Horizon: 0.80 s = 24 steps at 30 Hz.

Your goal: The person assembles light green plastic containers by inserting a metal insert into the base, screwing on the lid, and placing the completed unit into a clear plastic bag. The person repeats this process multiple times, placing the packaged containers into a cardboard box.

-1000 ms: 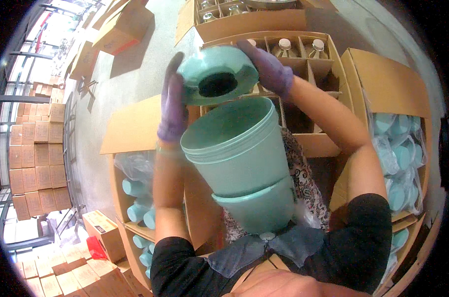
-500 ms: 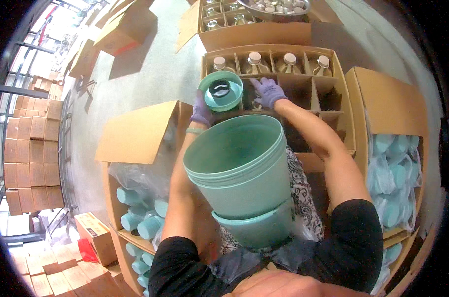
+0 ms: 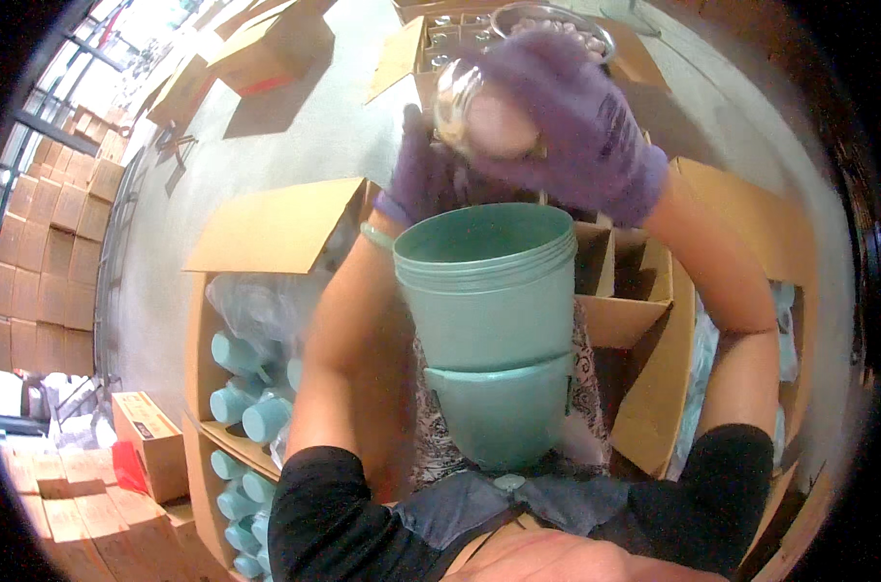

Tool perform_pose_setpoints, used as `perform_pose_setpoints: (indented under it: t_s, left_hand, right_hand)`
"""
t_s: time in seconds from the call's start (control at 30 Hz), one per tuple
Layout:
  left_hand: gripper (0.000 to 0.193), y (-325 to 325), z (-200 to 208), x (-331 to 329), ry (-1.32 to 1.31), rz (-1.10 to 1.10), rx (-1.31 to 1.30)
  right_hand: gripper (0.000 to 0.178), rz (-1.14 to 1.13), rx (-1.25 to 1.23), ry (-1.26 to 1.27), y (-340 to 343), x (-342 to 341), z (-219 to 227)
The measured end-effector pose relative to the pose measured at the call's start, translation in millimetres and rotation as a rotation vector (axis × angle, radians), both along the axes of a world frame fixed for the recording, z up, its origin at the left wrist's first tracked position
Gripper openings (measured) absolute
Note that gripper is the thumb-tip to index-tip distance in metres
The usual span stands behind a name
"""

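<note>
Raised since the earlier frame, the right hand (image 3: 586, 126) curls its fingers round a blurred bottle (image 3: 479, 114), apparently unpacked already, at 12 o'clock beyond the still uncovered teal bucket (image 3: 489, 315). Whether the left hand's (image 3: 423, 179) fingers grip too is unclear.

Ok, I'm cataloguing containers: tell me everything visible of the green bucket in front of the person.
The bucket is pale blue-green, apparently plastic, with a round open mouth and raised rings below its rim. It narrows toward a lower section with its own lip and rounded base. Its mouth points away from the person's chest; it stands before a patterned cloth, contact unclear. The visible inner wall looks bare; the bottom is hidden. Neither the left hand nor the right hand grips it.
</note>
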<state>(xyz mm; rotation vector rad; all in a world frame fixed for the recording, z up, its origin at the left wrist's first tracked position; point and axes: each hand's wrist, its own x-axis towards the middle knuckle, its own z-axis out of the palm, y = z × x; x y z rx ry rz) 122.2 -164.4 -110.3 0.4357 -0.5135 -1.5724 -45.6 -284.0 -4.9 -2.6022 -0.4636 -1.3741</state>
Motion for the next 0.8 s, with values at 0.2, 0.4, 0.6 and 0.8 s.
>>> perform_pose_setpoints:
  t_s: [0.2, 0.4, 0.6, 0.8]
  left_hand:
    - [0.073, -1, 6, 29, -0.332, 0.153, -0.464]
    - [0.052, 46, 3, 4, -0.245, 0.032, -0.261]
    - [0.052, 74, 6, -30, -0.696, 0.277, -0.127]
    - [0.072, 43, -40, 0, -0.775, 0.441, -0.020]
  right_hand:
    - [0.066, 0.185, 0.653, 0.512, -17, -29, 47]
    - [0.070, 0.295, 1.004, 0.299, -26, -4, 22]
    - [0.071, 0.270, 1.069, 0.640, -19, -25, -29]
    - [0.060, 0.270, 0.733, 0.882, -29, -36, -33]
